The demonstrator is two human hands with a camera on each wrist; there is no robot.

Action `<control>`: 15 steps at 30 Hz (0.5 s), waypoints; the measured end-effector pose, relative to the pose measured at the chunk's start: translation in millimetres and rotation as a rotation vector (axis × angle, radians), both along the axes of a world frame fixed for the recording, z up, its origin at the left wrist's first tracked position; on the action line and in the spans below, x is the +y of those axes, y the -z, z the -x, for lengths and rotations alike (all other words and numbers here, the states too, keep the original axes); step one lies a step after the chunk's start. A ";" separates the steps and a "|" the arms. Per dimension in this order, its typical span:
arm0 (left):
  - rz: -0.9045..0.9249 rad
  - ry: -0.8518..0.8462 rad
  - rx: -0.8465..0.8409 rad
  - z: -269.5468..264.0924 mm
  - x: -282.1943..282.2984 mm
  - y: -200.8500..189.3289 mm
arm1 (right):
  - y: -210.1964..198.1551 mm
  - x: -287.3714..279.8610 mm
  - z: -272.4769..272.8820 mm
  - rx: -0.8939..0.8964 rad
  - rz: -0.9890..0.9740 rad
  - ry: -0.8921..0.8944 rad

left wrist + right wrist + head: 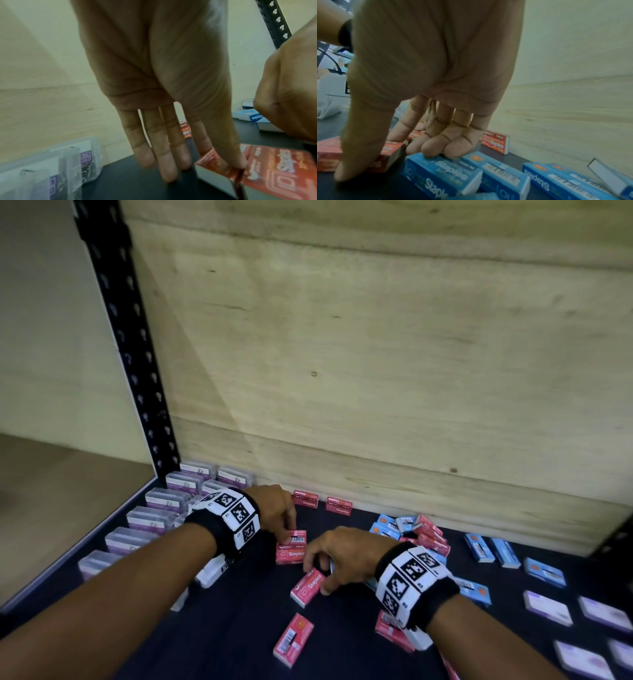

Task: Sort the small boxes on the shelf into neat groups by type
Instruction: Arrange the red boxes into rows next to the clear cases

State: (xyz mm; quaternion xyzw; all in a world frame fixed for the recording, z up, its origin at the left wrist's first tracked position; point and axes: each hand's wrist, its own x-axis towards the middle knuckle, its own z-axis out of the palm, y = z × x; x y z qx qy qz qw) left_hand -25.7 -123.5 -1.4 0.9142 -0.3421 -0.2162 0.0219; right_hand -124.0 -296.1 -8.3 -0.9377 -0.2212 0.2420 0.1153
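Ref. landmark: the two red staple boxes standing at the back panel (322,503), apparently the start of a red group.

Left hand (275,513): just in front of that pair, fingertips pinching the far end of a flat red staple box (291,546). Left wrist view shows forefinger and thumb closed on the box's corner, other three fingers straight and hanging free. Judgement: a light corner grip, suited to sliding or lifting it back to join the pair.

Right hand (337,556): further fwd and to the right of the pair, fingers curled down. Thumb and forefinger bracket a second red box (308,587), which lies skewed on the dark shelf (239,628); remaining fingertips rest atop a blue staple box (440,171) alongside. Whether the red one is actually lifted: cannot tell.

Elsewhere rel. to the pair: clear plastic boxes (154,515) in tidy rows to the left; mixed blue/red heap (414,530) to the right; one loose red box (294,638) well fwd.

Assessment: reds being gathered; sorting partway, blues not yet grouped.
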 end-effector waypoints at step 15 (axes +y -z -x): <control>-0.053 0.061 0.030 -9.1 2.5 1.0 | -10.4 -39.6 -17.0 -0.160 -0.228 0.322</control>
